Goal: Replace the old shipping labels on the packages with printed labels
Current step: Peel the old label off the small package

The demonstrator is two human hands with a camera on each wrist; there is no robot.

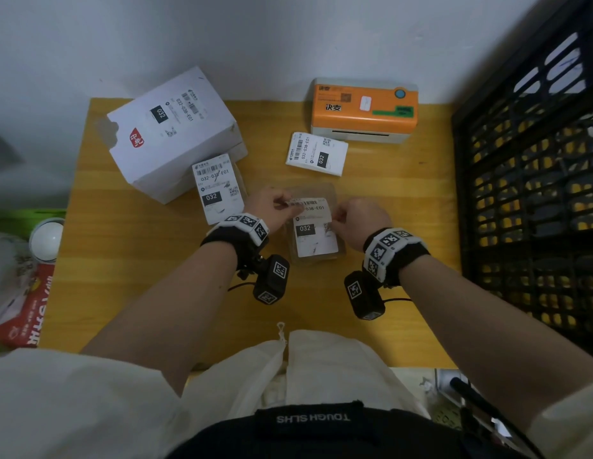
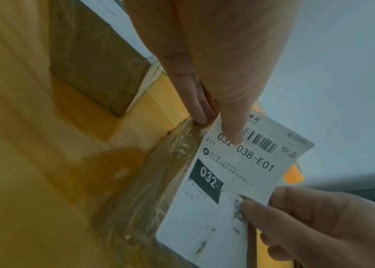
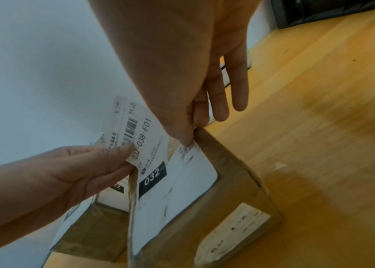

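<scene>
A small brown taped package (image 1: 316, 190) lies on the wooden table (image 1: 155, 293) in front of me. A white shipping label (image 1: 316, 241) marked 032-038-E01 covers its top. The label's lower half lies flat on the package (image 3: 239, 190); its barcode end (image 3: 136, 127) is lifted off. My left hand (image 1: 288, 204) pinches the label's upper left corner (image 2: 214, 125) between thumb and fingers. My right hand (image 1: 334, 219) pinches the label's right edge (image 2: 262, 185) near the QR code. In the right wrist view the right hand's (image 3: 189, 141) other fingers hang straight.
A big white box (image 1: 169, 127) with a label stands at back left, a second labelled package (image 1: 218, 190) beside it. An orange label printer (image 1: 364, 107) sits at the back, loose printed labels (image 1: 316, 154) before it. A black crate (image 1: 527, 193) walls the right.
</scene>
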